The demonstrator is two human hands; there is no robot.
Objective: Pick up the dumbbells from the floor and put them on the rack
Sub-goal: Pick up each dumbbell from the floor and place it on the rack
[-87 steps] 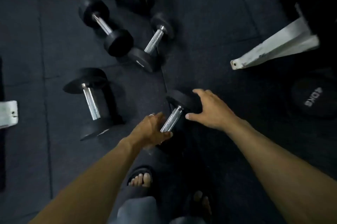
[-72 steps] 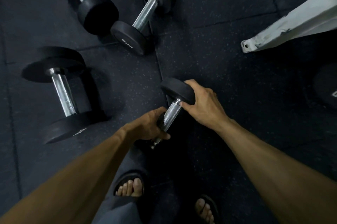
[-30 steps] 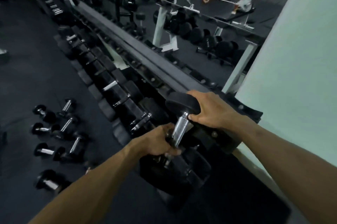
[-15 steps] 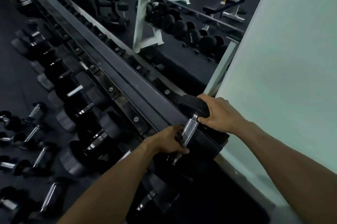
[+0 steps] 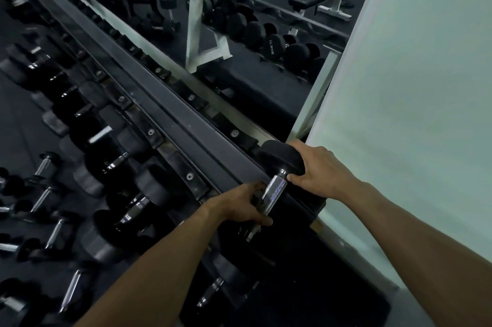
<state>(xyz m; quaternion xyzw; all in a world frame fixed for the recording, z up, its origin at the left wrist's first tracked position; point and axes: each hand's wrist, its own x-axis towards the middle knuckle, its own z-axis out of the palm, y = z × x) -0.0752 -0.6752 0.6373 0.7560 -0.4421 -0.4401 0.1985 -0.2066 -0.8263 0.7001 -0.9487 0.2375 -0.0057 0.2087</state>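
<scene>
**Q:** What fills the view, and why is it laid out so?

**A:** A long dark dumbbell rack [image 5: 170,111] is seen running from 10 o'clock down to 5 o'clock. Its top tier is bare along most of its length, while the lower tiers are loaded with black dumbbells, probably so that each weight is cradled and kept from rolling. A pale wall [image 5: 415,87] is met at the rack's near end, at 3 o'clock. A mirror behind the rack appears to show a second rack and a bench.

**Q:** Where is the dumbbell being handled?

**A:** A small black dumbbell [image 5: 277,180] is held at the centre of the view, at the rack's near end beside the wall. It is tilted, its far head raised towards 12 o'clock and lying on or just over the top tier; whether it is fully seated cannot be told. The near head is hidden in shadow.

**Q:** How are the hands set?

**A:** The left hand [image 5: 239,207] is wrapped shut around the chrome handle, judged to carry the weight. The right hand [image 5: 316,167] is cupped closed over the far head, seemingly to steer it into place. The hands are kept slightly apart.

**Q:** What is left?

**A:** More small dumbbells [image 5: 45,193] are seen on the floor at 9 o'clock, not yet racked.
</scene>
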